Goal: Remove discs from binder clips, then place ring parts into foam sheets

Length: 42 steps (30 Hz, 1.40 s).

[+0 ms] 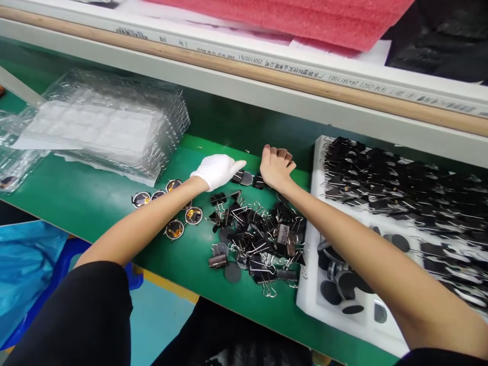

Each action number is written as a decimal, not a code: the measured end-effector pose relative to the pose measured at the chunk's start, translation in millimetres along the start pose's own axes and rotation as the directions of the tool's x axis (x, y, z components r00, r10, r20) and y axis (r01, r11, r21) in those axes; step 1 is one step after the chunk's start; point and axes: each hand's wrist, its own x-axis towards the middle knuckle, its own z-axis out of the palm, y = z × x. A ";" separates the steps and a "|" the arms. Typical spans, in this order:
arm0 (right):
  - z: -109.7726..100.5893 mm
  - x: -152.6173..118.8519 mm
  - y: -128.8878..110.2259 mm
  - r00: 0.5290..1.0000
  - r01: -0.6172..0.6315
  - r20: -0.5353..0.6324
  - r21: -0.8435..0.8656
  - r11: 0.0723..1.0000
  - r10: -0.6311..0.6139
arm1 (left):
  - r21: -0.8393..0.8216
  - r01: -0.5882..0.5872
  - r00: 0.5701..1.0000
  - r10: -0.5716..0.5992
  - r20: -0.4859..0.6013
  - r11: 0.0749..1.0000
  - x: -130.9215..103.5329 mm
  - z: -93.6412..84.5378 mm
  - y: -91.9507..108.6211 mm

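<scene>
My left hand [217, 170], in a white glove, reaches across the green bench [95, 198] and rests its fingertips on a small dark round disc with a clip [244, 177]. My bare right hand [275, 166] is curled beside it, fingers bent over a black binder clip [260, 182] next to the disc. Whether either hand grips its piece is not clear. A pile of black binder clips [259, 239] lies under both forearms. Several round discs with gold parts [175, 229] sit left of the pile.
A white foam tray [316, 264] at right holds rows of clipped parts [400, 193] and dark round discs [345, 284]. A stack of clear plastic blister trays [114, 122] stands at left. A shelf edge [267, 96] runs overhead. Blue plastic [26, 264] lies below the bench.
</scene>
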 end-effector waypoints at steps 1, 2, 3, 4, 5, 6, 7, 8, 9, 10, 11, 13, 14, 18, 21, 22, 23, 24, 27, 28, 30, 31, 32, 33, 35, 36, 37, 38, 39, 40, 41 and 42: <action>0.8 0.2 1.5 1.000 -0.001 -0.002 0.000 1.000 0.001 | -0.006 0.002 1.000 -0.002 -0.004 1.000 0.2 0.6 0.8; 1.7 0.4 2.9 1.000 0.000 -0.006 0.001 1.000 0.000 | -0.011 0.004 1.000 -0.004 -0.008 1.000 0.8 1.1 1.9; 2.8 0.6 4.1 1.000 0.001 -0.011 0.002 1.000 -0.001 | -0.014 0.006 1.000 -0.006 -0.012 1.000 1.7 1.6 3.3; 3.9 0.8 5.3 1.000 0.000 -0.017 0.002 1.000 0.000 | -0.017 0.006 1.000 -0.006 -0.013 1.000 2.8 2.2 4.8; 5.0 0.9 6.4 1.000 -0.001 -0.023 0.001 1.000 0.001 | -0.019 0.005 1.000 -0.005 -0.011 1.000 3.9 2.7 6.4; 6.0 0.9 7.3 1.000 0.000 -0.028 -0.002 1.000 -0.001 | -0.020 0.004 1.000 -0.004 -0.007 1.000 4.9 3.1 7.9; 7.0 0.9 7.9 0.999 0.004 -0.033 -0.008 1.000 -0.004 | -0.019 0.003 1.000 -0.003 -0.003 1.000 5.8 3.4 9.2; 7.7 0.8 8.4 0.999 0.007 -0.036 -0.014 1.000 -0.008 | -0.017 0.002 1.000 -0.002 -0.002 1.000 6.5 3.7 10.2; 8.2 0.6 8.5 0.999 0.010 -0.038 -0.018 1.000 -0.011 | -0.015 0.003 1.000 -0.003 -0.003 1.000 7.0 4.0 10.9; 8.4 0.3 8.3 0.999 0.013 -0.037 -0.018 1.000 -0.014 | -0.012 0.004 1.000 -0.004 -0.005 1.000 7.3 4.3 11.2; 8.2 -0.1 7.8 0.999 0.015 -0.038 -0.014 1.000 -0.016 | -0.008 0.005 1.000 -0.005 -0.008 1.000 7.5 4.6 11.3; 6.6 -1.2 5.9 0.999 0.016 -0.037 0.005 1.000 -0.016 | 0.001 0.002 1.000 -0.002 -0.020 1.000 7.8 5.8 10.8; 5.3 -2.0 4.7 0.999 0.015 -0.036 0.015 1.000 -0.015 | 0.008 -0.003 1.000 0.004 -0.030 1.000 7.8 6.7 10.3; -0.1 -6.7 -1.4 1.000 0.001 -0.012 0.028 1.000 0.000 | 0.043 -0.030 0.997 0.033 -0.074 0.999 7.7 10.8 9.4; -3.8 -10.3 -7.7 1.000 -0.015 0.001 0.029 0.999 0.015 | 0.063 -0.013 0.997 0.018 -0.074 0.998 7.3 10.5 11.2; -6.3 -11.0 -10.2 1.000 -0.025 0.001 0.034 0.999 0.025 | 0.065 0.001 0.998 0.003 -0.067 0.998 7.0 8.8 12.3; -10.1 -11.2 -12.5 0.999 -0.035 -0.004 0.046 0.998 0.035 | 0.059 0.015 0.998 -0.012 -0.058 0.998 6.3 6.2 13.7; -15.7 -11.3 -14.4 0.999 -0.041 -0.016 0.071 0.997 0.043 | 0.040 0.031 0.998 -0.029 -0.053 0.999 5.0 2.6 15.2; -44.3 -13.8 -14.1 0.997 0.080 -0.028 0.219 0.972 -0.076 | -0.118 0.103 0.992 -0.111 -0.065 0.988 -3.4 -12.2 19.9; -56.8 -17.0 -11.3 0.977 0.209 -0.019 0.267 0.941 -0.211 | -0.211 0.128 0.987 -0.145 -0.069 0.969 -7.7 -17.5 22.0; -82.8 -29.0 -1.3 0.835 0.519 0.012 0.319 0.793 -0.551 | -0.438 0.167 0.982 -0.190 -0.009 0.883 -17.8 -26.9 28.6; -95.4 -38.4 5.3 0.726 0.647 0.024 0.312 0.696 -0.687 | -0.545 0.184 0.982 -0.178 0.065 0.818 -23.3 -30.7 34.2; -107.5 -50.1 12.5 0.636 0.734 0.033 0.283 0.618 -0.771 | -0.630 0.208 0.978 -0.141 0.155 0.748 -29.2 -33.7 41.8; -118.9 -64.1 20.3 0.588 0.779 0.038 0.241 0.579 -0.808 | -0.685 0.233 0.967 -0.090 0.237 0.691 -35.7 -36.0 51.6; -140.9 -98.3 38.1 0.615 0.780 0.011 0.137 0.610 -0.789 | -0.719 0.233 0.948 0.013 0.319 0.655 -51.5 -38.5 76.4; -151.8 -118.0 48.7 0.659 0.750 -0.026 0.095 0.654 -0.752 | -0.718 0.183 0.953 0.057 0.296 0.671 -61.4 -39.1 89.8; -162.9 -138.9 61.1 0.706 0.709 -0.070 0.070 0.702 -0.705 | -0.711 0.104 0.965 0.102 0.241 0.696 -72.4 -39.4 102.5; -174.5 -160.5 75.5 0.747 0.663 -0.116 0.062 0.746 -0.654 | -0.694 0.004 0.973 0.159 0.170 0.720 -84.1 -39.7 113.4; -186.5 -182.5 92.2 0.783 0.616 -0.163 0.067 0.785 -0.601 | -0.675 -0.098 0.971 0.219 0.097 0.731 -95.6 -40.0 121.6; -199.1 -204.1 111.2 0.814 0.567 -0.207 0.079 0.820 -0.543 | -0.646 -0.181 0.962 0.270 0.041 0.741 -106.0 -40.5 126.7; -212.1 -225.0 132.4 0.840 0.518 -0.243 0.089 0.851 -0.485 | -0.612 -0.238 0.948 0.317 0.022 0.754 -114.5 -41.2 129.1; -225.2 -244.4 155.4 0.860 0.469 -0.273 0.089 0.878 -0.432 | -0.572 -0.277 0.939 0.344 0.010 0.772 -120.7 -41.9 129.3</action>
